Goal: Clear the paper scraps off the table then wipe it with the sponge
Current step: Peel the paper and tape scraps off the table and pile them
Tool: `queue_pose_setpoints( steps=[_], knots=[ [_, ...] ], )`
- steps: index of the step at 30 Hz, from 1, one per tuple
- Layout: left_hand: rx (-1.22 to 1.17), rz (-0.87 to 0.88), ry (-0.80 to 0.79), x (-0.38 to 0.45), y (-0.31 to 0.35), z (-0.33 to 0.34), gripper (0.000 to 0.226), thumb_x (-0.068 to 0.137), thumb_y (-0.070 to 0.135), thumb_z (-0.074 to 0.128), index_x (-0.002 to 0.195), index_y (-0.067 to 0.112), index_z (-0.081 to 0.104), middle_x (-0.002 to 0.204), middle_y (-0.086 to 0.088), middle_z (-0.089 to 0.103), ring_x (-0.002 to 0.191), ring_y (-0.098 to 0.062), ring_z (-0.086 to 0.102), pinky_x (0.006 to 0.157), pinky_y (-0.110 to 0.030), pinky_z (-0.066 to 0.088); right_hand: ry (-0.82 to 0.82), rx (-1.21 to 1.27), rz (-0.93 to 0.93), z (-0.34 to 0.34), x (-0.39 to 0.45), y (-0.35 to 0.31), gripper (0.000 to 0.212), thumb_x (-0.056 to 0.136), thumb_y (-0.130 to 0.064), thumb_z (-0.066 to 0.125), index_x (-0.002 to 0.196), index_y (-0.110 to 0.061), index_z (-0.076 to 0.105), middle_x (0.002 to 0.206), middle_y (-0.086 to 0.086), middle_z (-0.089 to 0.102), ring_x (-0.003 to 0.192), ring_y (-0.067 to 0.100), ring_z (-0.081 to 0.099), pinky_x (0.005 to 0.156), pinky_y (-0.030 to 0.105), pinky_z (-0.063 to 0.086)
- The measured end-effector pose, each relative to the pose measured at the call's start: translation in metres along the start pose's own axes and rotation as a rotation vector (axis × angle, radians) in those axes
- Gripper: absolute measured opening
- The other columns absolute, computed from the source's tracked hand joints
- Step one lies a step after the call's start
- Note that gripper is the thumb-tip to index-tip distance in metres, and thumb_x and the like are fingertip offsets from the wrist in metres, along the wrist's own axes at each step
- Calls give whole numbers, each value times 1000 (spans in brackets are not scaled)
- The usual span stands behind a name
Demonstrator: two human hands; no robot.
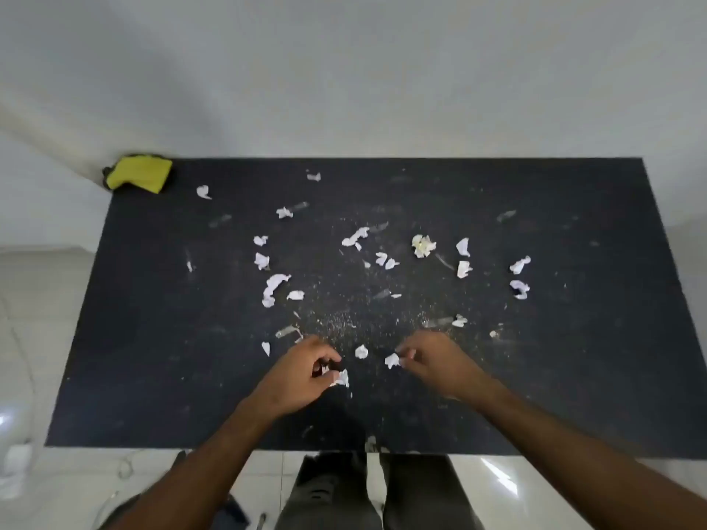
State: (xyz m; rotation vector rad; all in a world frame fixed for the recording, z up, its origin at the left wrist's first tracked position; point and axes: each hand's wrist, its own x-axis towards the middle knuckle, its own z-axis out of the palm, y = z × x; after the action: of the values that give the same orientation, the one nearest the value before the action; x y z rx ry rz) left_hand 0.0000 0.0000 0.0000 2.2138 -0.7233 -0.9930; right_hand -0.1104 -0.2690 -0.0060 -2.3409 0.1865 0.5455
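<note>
Near the front edge of the tabletop [153, 338], left hand [302, 371] and right hand [432, 361] each pinch a scrap; scraps [275, 285] litter the middle. Light, crumpled: fingertip pinches suffice. Sponge [139, 174] lies far-left.

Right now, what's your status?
Both hands pinching scraps: left hand, right hand. Many paper scraps remain. Sponge untouched, far-left corner.

Head view, steeply down over table [153, 338]
</note>
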Motion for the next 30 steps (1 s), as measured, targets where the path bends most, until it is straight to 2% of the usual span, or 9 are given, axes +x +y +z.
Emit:
queue_pose_setpoints(
  steps=[3,6,10,13,18,21,23,26,30],
  knots=[
    [97,-23,-38,-2,-8,15,38,88,43,72,124,35,62,118,17,48,104,2,53,91,-17,43,59,4,0,18,5,7,18,93,-37,67,105,-25,73,92,-9,65,85,9,60,79,30,49],
    [160,-51,-53,-4,-14,29,45,88,45,70,130,34,59,123,15,43,109,-3,50,92,-24,47,45,-14,45,27,6,5,26,93,-39,67,114,-24,71,97,-8,62,88,11,60,81,33,51],
    [170,-38,-23,-2,-18,41,31,96,31,64,126,25,61,119,11,44,94,-7,54,84,-26,48,33,-48,63,36,7,7,32,96,-38,64,125,-25,66,107,-6,60,95,15,62,83,34,51],
    [165,-5,-5,1,-18,46,15,97,19,62,112,20,64,114,9,47,86,-8,55,78,-24,47,1,-80,49,42,9,9,25,99,-37,60,119,-26,68,107,-6,56,95,18,63,80,35,51],
    [169,-38,32,6,-14,47,10,94,14,60,95,23,56,97,9,55,83,-5,53,71,-24,44,88,35,62,39,3,10,10,100,-27,57,101,-20,63,96,-7,58,79,13,60,75,38,55],
    [137,-69,44,9,-7,45,8,100,19,53,104,25,50,82,7,58,71,-9,57,62,-29,48,165,134,147,27,-7,16,10,101,-20,54,110,-19,59,77,-3,64,64,12,60,61,42,54],
    [119,-74,57,12,-5,46,17,102,15,49,116,25,49,81,7,57,69,-9,56,60,-27,45,211,168,173,20,-15,23,19,102,-15,52,119,-21,58,70,-5,60,55,5,52,52,35,47],
    [107,-57,79,19,-3,48,26,102,8,44,122,20,56,99,9,56,91,-7,54,82,-23,44,335,124,240,13,-26,35,20,102,-11,47,114,-16,62,94,-1,61,76,7,56,68,35,50],
    [159,7,81,31,2,52,27,100,21,51,127,17,54,119,4,50,110,-10,46,99,-30,43,403,-22,381,13,-33,47,20,102,-31,50,116,-17,56,113,3,57,94,20,59,76,42,56]
  ],
)
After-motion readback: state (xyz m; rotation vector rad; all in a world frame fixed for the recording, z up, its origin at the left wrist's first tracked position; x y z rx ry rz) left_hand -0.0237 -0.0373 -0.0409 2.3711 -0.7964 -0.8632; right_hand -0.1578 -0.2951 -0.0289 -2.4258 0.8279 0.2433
